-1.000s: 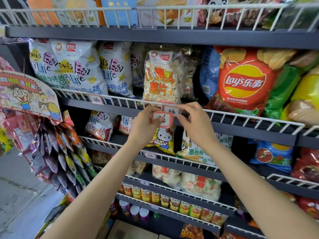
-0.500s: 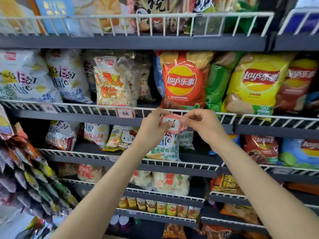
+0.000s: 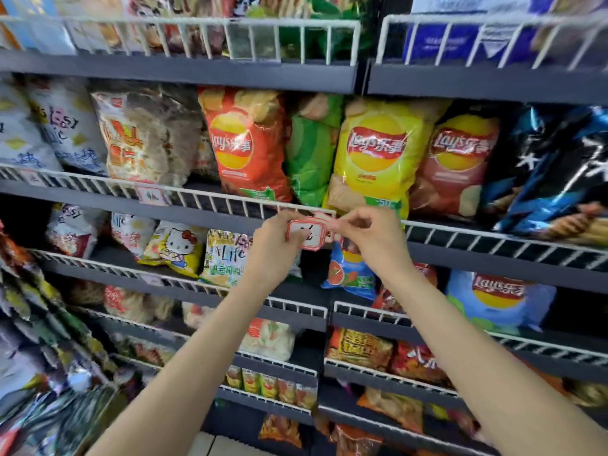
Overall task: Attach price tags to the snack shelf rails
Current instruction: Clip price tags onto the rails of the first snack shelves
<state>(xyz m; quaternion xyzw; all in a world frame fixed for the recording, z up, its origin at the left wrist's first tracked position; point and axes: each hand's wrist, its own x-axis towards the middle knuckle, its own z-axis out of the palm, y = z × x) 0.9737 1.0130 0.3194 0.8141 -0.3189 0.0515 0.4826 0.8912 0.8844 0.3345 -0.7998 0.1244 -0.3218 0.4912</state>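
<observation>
Dark grey shop shelving (image 3: 184,72) with white wire front rails fills the whole view, stocked tier upon tier with snack bags. On the tier at chest height, an orange-red crisp bag with a yellow and red logo (image 3: 245,144) stands beside a green bag (image 3: 311,153), then a bright yellow crisp bag (image 3: 378,156) and a darker red one (image 3: 457,162), with a black and blue bag (image 3: 552,169) further right. Along the white wire rail of that tier (image 3: 210,199), a small white price tag with a red border (image 3: 150,195) already hangs in front of a clear bag of pale puffed snacks (image 3: 144,136). Just below the right end of the same rail, both bare hands meet. The left hand (image 3: 274,250) is closed around a small stack of red-bordered white price tags (image 3: 307,233), thumb pressed on the face of the front one, which carries blurred handwriting. The right hand (image 3: 370,236) pinches the right edge of the stack between thumb and forefinger; whether it grips one tag or several cannot be told. The stack sits just under the rail, in front of the gap between the two shelf bays; contact with the wire cannot be made out. One tier down, a yellow bag with a cartoon cat (image 3: 174,246) leans behind its rail.
</observation>
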